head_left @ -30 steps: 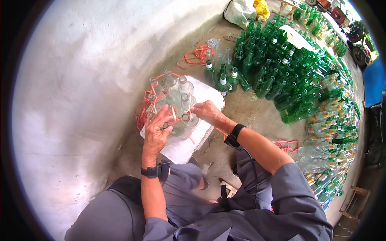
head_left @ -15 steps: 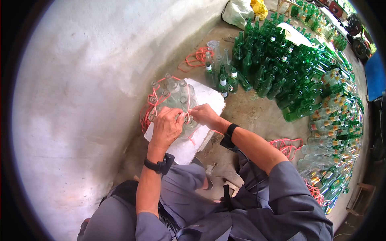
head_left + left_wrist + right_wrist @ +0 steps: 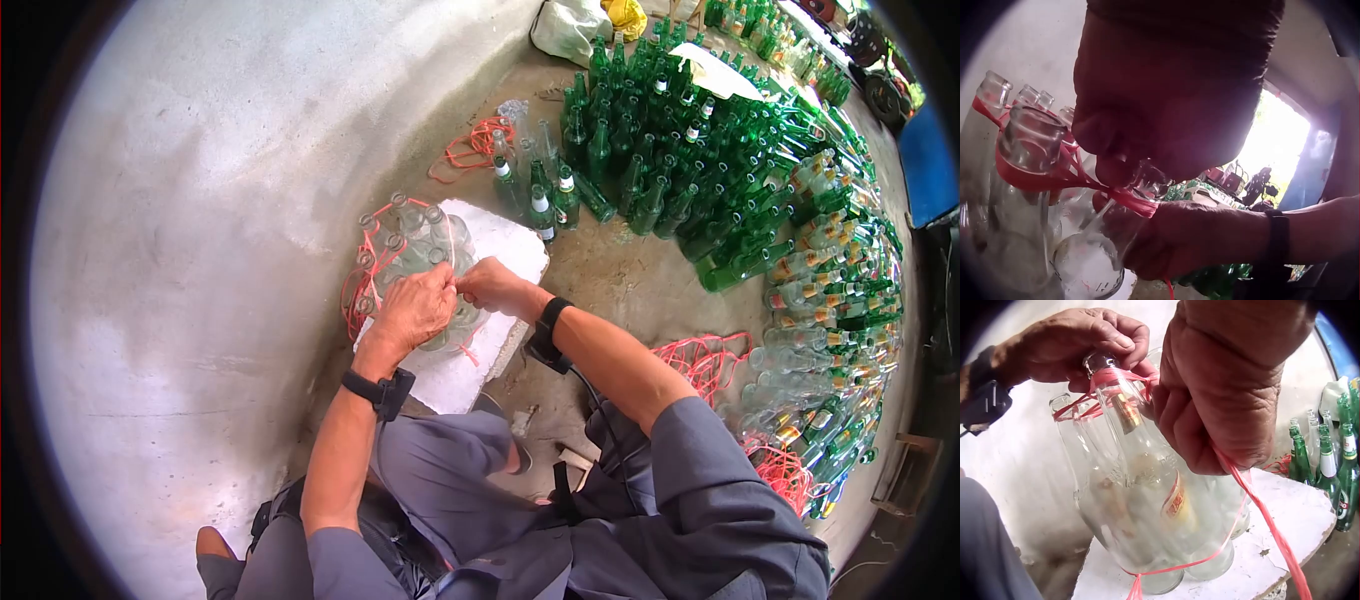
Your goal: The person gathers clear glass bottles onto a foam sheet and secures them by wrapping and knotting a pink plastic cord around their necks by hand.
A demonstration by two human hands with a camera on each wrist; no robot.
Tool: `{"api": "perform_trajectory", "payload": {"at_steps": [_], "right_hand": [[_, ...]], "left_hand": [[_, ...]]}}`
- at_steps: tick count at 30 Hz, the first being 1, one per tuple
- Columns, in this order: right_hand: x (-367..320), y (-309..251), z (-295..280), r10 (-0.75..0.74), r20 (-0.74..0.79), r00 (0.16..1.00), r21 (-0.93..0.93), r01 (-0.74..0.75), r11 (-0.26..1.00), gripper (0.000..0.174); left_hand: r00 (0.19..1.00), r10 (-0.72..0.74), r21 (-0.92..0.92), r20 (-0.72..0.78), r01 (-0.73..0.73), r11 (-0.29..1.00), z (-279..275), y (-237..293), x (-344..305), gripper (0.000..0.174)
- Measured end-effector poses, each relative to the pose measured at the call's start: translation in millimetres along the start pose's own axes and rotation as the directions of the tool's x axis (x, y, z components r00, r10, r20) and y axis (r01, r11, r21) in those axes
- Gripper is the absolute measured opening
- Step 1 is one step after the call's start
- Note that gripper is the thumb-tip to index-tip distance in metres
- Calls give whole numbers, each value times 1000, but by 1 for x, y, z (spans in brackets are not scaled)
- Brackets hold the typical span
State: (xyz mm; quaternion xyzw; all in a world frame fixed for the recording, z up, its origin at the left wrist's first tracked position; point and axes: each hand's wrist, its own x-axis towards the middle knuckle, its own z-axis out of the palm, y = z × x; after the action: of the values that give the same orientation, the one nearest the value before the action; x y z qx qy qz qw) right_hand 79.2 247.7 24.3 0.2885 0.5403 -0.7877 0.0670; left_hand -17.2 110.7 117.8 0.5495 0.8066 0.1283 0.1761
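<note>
A cluster of clear glass bottles [image 3: 415, 245] stands upright on a white foam slab [image 3: 500, 240], bound round the necks and lower bodies with red string [image 3: 1260, 512]. My left hand [image 3: 420, 305] curls over the neck of the nearest bottle [image 3: 1141, 462] and pinches the string loop there. Touching it from the right, my right hand [image 3: 488, 285] grips the same string, whose free end trails down past the slab's edge. In the left wrist view the string [image 3: 1041, 178] wraps tight around several bottle necks.
The slab lies on a concrete floor against a pale wall [image 3: 200, 250]. A large crowd of green bottles [image 3: 700, 150] and clear bottles [image 3: 820, 330] fills the floor to the right. Loose red string piles [image 3: 705, 360] lie near my right knee and behind the slab.
My left hand has slid right onto the near bottle's neck, and both hands have closed together there over the string. The bottles have not moved.
</note>
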Motion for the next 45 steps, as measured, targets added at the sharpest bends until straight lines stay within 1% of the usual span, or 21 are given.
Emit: {"api": "perform_trajectory", "payload": {"at_steps": [1, 3, 5, 7, 8, 10, 12, 13, 15, 18, 20, 22, 23, 24, 26, 28, 30, 33, 39, 43, 45], "right_hand": [[0, 0, 0, 0, -1, 1000, 0, 0, 1000, 43], [1, 3, -1, -3, 19, 1000, -5, 3, 1000, 35], [5, 6, -2, -16, 21, 1000, 15, 16, 1000, 38], [8, 8, -3, -29, 23, 999, 35, 29, 999, 41], [10, 10, -4, -40, 31, 999, 37, 39, 999, 40], [11, 10, -2, -52, 42, 998, 36, 51, 998, 39], [10, 12, 2, -158, 7, 987, -45, 158, 986, 32], [9, 13, 2, -158, 10, 987, -46, 159, 986, 32], [7, 13, 1, -242, 14, 970, -142, 242, 960, 33], [2, 12, 1, -307, 23, 952, -167, 306, 937, 36], [-2, 10, -1, -299, 21, 954, -167, 298, 940, 37], [-7, 7, -4, -286, 21, 958, -164, 285, 944, 38], [-8, 6, -6, -315, 35, 948, -222, 315, 923, 39], [-9, 6, -8, -345, 51, 937, -279, 345, 896, 40], [-15, 0, -8, -346, 70, 936, -298, 350, 888, 41], [-17, -3, -9, -372, 82, 924, -355, 376, 856, 38], [-17, -5, -10, -375, 76, 924, -367, 376, 851, 36], [-20, -2, -8, -377, 75, 923, -370, 377, 849, 33], [-17, -5, -10, -427, 104, 898, -392, 432, 812, 32], [-20, -12, -11, -454, 82, 887, -403, 446, 799, 30], [-19, -12, -10, -456, 73, 887, -390, 446, 805, 30]], "left_hand": [[999, 38, 50, -12, -38, 998, -3, 3, 0, 14], [999, 33, 33, 9, -33, 999, -6, 5, 0, 16], [999, 26, 18, 30, -27, 999, -9, 4, 0, 18], [992, 122, 62, 6, -122, 991, -11, 4, -1, 18], [993, 121, 61, 7, -121, 991, -11, 5, -1, 18], [990, 142, 148, 17, -142, 979, -17, 7, -1, 21], [991, 136, 184, 21, -137, 973, -21, 9, 1, 22], [991, 132, 218, 28, -135, 966, -23, 11, 1, 24], [993, 118, 214, 19, -119, 970, -26, 13, 3, 24], [997, 78, 209, 10, -78, 975, -31, 15, 5, 26], [999, 51, 209, 13, -52, 977, -33, 10, 8, 26], [998, -56, 185, -30, 61, 981, -41, -7, 12, 25], [995, -81, 107, -57, 86, 990, -49, -17, 11, 20], [995, -87, 107, -51, 92, 990, -57, -25, 10, 20], [982, -182, -127, 48, 187, 974, -70, -38, 8, 12], [981, -182, -189, 63, 191, 963, -70, -38, 5, 9], [991, -101, -369, 89, 127, 921, -69, -39, 4, 11], [986, -165, -306, 31, 166, 937, -69, -41, 6, 19], [969, -247, -200, 17, 246, 948, -71, -42, 3, 19], [964, -264, -222, -12, 255, 941, -69, -47, -2, 20], [949, -315, -309, -26, 292, 905, -59, -60, -1, 18]]}}
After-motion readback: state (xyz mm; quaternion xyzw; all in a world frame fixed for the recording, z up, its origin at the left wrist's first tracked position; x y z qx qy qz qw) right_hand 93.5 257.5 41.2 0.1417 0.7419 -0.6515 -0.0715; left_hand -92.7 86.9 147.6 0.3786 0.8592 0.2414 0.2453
